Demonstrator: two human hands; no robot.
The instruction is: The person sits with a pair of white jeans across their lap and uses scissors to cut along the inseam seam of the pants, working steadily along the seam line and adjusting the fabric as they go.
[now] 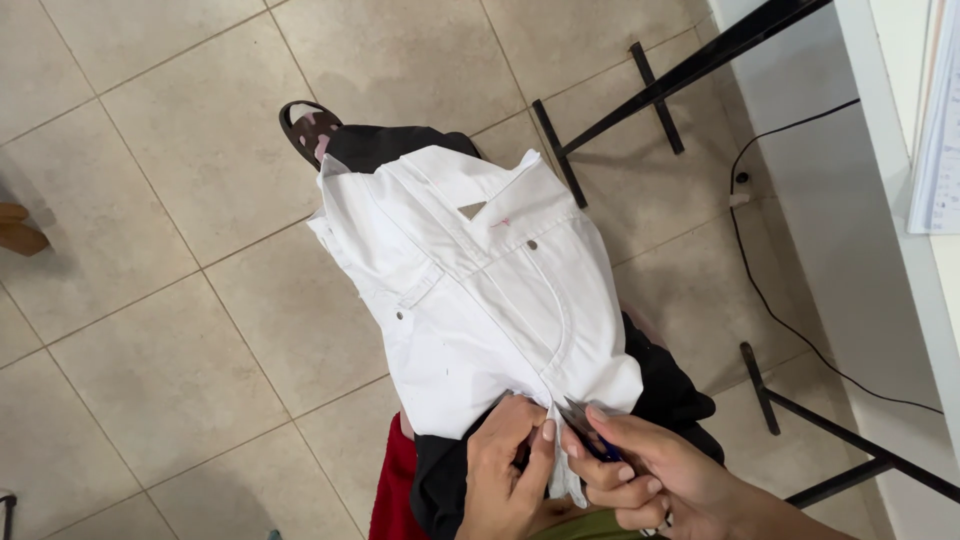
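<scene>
Tiles of pale beige are seen across the floor [130, 300], well left of both hands, and one brown wooden piece [18, 232] pokes in at the far left edge. One sandalled foot [308, 128] is shown far above the left hand, beyond the garment's top.

One white garment [470, 290], jeans-like in cut, is draped over a lap clad in black cloth [665, 385], directly above the two hands. Its waistband, a belt loop, a curved pocket seam and three small metal rivets are visible; a small pink mark is seen near the waistband. A strip of red fabric [390, 490] lies just left of the left hand.

The left hand [505, 470] is closed in a pinch on the garment's lower edge. The right hand [640, 475], touching it, is clenched around one small dark blue tool [592, 432], its metal tip meeting the same white edge; what kind of tool it is cannot be told.

Two black metal frame legs [640, 105] and one black cable [770, 300] are seen up and right of the right hand. One white printed sheet [940, 140] hangs at the far right edge.
</scene>
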